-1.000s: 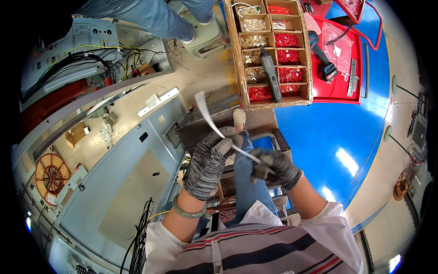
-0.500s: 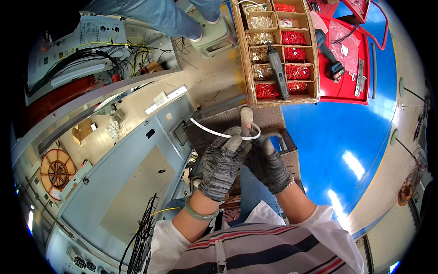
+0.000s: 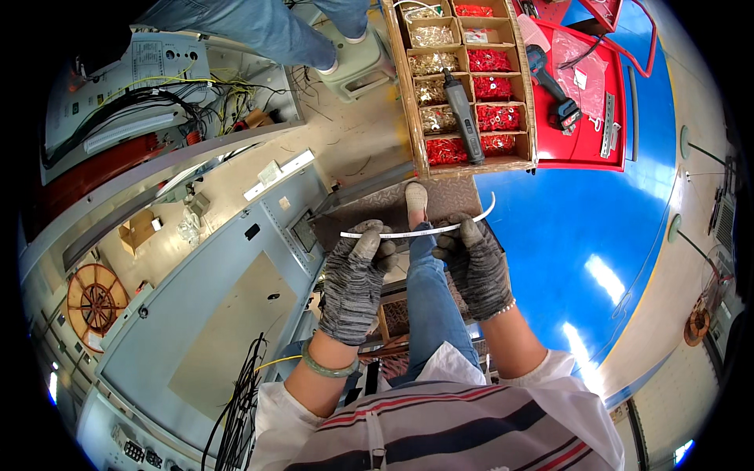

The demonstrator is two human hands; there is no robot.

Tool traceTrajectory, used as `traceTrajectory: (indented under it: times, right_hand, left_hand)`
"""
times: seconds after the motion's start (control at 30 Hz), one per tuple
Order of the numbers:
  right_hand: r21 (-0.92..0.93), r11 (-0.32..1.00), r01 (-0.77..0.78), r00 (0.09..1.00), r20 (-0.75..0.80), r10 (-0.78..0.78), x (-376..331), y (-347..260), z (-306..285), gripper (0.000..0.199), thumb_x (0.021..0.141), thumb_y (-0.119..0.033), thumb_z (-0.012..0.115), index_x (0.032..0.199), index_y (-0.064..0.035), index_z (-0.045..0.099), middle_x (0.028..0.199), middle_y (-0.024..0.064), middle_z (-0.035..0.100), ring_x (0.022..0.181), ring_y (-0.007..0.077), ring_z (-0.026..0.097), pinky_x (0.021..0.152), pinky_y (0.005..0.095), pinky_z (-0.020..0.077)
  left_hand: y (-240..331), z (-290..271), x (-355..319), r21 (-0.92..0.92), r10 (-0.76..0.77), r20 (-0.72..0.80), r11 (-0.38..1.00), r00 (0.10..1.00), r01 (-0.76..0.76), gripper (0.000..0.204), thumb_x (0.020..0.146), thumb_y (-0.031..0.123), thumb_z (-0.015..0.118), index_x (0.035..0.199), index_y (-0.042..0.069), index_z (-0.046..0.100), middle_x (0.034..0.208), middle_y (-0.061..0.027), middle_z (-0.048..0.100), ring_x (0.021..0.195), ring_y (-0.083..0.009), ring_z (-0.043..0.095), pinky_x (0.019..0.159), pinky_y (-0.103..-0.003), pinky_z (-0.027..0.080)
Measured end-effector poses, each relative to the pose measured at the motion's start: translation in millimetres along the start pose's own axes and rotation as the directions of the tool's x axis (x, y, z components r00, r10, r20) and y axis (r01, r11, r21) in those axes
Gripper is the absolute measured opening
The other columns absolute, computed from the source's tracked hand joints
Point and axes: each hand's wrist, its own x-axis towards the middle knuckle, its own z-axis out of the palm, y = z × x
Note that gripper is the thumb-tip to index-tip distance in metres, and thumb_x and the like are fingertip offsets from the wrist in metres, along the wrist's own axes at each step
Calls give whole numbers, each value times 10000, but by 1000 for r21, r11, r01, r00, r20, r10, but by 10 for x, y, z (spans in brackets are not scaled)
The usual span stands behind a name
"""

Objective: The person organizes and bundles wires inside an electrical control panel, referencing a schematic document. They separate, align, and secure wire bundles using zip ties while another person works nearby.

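A thin white marker tube point(image 3: 416, 233) with small dark print stretches between my two gloved hands, its right end curling upward. My left hand point(image 3: 352, 282), in a grey knit glove, pinches it near its left end between thumb and fingers. Farther along the tube, my right hand point(image 3: 477, 271) grips it in the same kind of glove, with the curled end sticking out past the fingers. Both hands are held above my leg and a brown metal step plate point(image 3: 369, 206).
Ahead, a divided cardboard box point(image 3: 503, 166) holds red and metallic small parts, with a dark grey handheld tool point(image 3: 463, 118) across it. A cordless power tool point(image 3: 553, 90) lies on a red tray point(image 3: 581, 157). Grey cabinet panels point(image 3: 212, 314) stand left. Someone's legs point(image 3: 259, 31) are beside a stool point(image 3: 357, 67).
My hands have moved apart, the right one going rightward. The tube, looped at its right before, is now drawn out nearly straight between them.
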Motion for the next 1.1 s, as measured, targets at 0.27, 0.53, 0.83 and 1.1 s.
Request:
traceTrajectory:
  times: [0.27, 0.53, 0.83, 1.1]
  right_hand:
    - [-169, 983, -71, 994, 69, 83, -19, 124, 119, 331, 850, -310, 609, 1021, -27, 609, 846, 46, 619, 776, 139, 573, 738, 274, 467]
    - [-236, 971, -23, 996, 75, 42, 36, 163, 46, 289, 857, -292, 608, 995, -38, 616, 792, 34, 601, 741, 131, 563, 700, 267, 457]
    - [-298, 954, 2, 999, 36, 9, 29, 126, 47, 285, 856, -288, 610, 947, -18, 628, 748, 44, 604, 691, 138, 568, 650, 275, 470]
    - [-509, 857, 78, 986, 168, 10, -30, 88, -2, 215, 852, -200, 618, 977, -28, 649, 769, 22, 627, 719, 89, 552, 671, 234, 453]
  left_hand:
    - [-111, 95, -74, 67, -60, 16, 996, 998, 59, 262, 839, 202, 630, 1034, 28, 607, 844, -58, 626, 736, -129, 600, 665, -248, 510]
    - [-102, 56, -45, 191, -46, 1, 981, 999, 45, 358, 804, 297, 664, 1044, 42, 585, 794, -49, 601, 686, -131, 573, 640, -253, 499]
    - [0, -105, -1, -92, -82, 222, 990, 972, 105, 349, 854, 320, 590, 1056, 35, 580, 951, -100, 604, 865, -201, 585, 777, -328, 490]
    - [210, 1, -123, 799, 290, 578, -12, 763, -601, 299, 759, 175, 674, 1020, 43, 611, 979, -131, 606, 910, -270, 587, 814, -343, 471]
